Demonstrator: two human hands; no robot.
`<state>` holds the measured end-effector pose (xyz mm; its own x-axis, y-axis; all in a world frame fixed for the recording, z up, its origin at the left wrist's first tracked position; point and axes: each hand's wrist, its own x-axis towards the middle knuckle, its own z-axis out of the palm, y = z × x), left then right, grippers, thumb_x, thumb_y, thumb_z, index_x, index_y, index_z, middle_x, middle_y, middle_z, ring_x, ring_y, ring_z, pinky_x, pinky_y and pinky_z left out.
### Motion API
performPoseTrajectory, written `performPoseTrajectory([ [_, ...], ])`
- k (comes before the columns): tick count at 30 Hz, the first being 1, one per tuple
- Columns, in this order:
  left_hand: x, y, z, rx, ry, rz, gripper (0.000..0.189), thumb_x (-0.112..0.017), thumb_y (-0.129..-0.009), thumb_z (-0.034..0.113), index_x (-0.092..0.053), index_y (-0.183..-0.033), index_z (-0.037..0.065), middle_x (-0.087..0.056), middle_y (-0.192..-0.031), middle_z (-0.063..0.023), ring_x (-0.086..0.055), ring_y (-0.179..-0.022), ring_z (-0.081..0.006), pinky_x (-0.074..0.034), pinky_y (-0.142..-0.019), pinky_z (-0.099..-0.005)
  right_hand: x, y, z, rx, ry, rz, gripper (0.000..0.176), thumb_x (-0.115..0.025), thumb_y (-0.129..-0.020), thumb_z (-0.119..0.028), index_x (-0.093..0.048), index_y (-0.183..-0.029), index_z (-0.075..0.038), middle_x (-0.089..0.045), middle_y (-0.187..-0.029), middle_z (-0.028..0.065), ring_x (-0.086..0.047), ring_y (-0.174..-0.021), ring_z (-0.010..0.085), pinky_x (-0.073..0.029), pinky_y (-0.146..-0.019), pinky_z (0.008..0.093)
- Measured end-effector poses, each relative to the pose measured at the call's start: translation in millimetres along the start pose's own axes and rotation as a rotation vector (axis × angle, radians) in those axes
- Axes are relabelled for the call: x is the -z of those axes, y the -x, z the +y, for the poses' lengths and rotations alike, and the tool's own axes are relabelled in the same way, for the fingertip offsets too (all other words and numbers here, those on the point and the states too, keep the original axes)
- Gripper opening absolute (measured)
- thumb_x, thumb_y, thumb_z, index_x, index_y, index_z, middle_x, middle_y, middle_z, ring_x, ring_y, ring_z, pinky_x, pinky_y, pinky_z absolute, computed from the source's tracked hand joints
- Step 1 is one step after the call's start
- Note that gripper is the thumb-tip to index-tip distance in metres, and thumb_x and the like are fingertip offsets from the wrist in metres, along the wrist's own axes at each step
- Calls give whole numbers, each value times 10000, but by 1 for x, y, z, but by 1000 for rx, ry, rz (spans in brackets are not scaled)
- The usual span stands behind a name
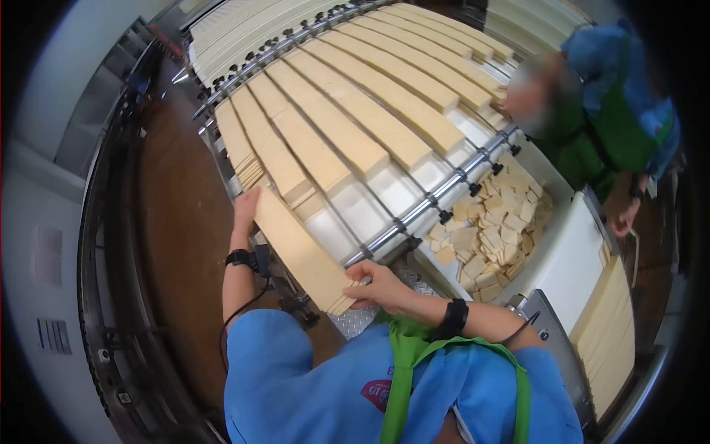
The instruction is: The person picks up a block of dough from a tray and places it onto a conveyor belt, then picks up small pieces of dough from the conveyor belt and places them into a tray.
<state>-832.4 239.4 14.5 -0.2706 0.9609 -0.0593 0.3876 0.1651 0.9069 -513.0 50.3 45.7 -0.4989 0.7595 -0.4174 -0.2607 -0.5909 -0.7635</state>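
Observation:
A long stack of pale, flat dough sheets lies slanted between my two hands, past the near left corner of the conveyor. My left hand grips the stack's far left edge, its fingers partly hidden. At the near end, my right hand pinches the corner, where several thin layers fan apart. Beside the stack, more long dough strips run in parallel lanes on the conveyor. A few loose layers are spread at the end of the leftmost lane, just beyond my left hand.
A metal bar with black knobs crosses the conveyor's near end. Right of it, a white bin holds broken dough pieces. Another person in a green apron stands at the right, near more stacked sheets. A brown floor runs along the left.

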Motion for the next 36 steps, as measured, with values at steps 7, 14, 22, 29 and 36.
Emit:
performPoseTrajectory([
  [7, 16, -36, -22, -371, -768, -275, 429, -416, -863, 364, -614, -889, -16, -617, -937, -162, -560, -887, -308, -434, -771, -369, -28, -36, 24, -199, -114, -44, 363, -633, -738, -16, -433, -1041, -8, -416, -982, 78, -553, -865, 206, -559, -685, 321],
  [14, 29, -36, 13, -631, -1301, -236, 464, -403, -856, 406, -613, -954, 4, -491, -1190, -136, -345, -1193, -287, -306, -947, -400, -36, -52, 21, -262, -134, -38, 373, -553, -743, 32, -395, -1080, 0, -430, -982, 96, -543, -895, 229, -552, -688, 342],
  [22, 35, -58, -7, -595, -1313, -115, 472, -427, -844, 382, -552, -1081, -7, -418, -1270, -140, -335, -1206, -293, -272, -971, -420, -48, -67, 14, -211, -59, 43, 408, -465, -700, 74, -405, -1100, 23, -473, -1018, 122, -570, -860, 230, -527, -694, 302],
  [29, 27, -64, -13, -552, -898, 5, 458, -453, -843, 284, -463, -1133, -71, -431, -1209, -245, -333, -1191, -359, -259, -997, -433, -39, -128, 66, 336, 536, 195, 492, -457, -653, 57, -441, -1144, 23, -490, -1055, 117, -542, -849, 182, -442, -712, 246],
  [36, 12, -63, -29, -461, -936, -73, 521, -433, -856, 296, -372, -1205, -87, -337, -1269, -299, -303, -1197, -405, -239, -1017, -428, 5, -67, 14, 154, 270, -15, 551, -453, -645, 52, -436, -1191, -20, -538, -985, 90, -535, -856, 148, -429, -741, 241],
])
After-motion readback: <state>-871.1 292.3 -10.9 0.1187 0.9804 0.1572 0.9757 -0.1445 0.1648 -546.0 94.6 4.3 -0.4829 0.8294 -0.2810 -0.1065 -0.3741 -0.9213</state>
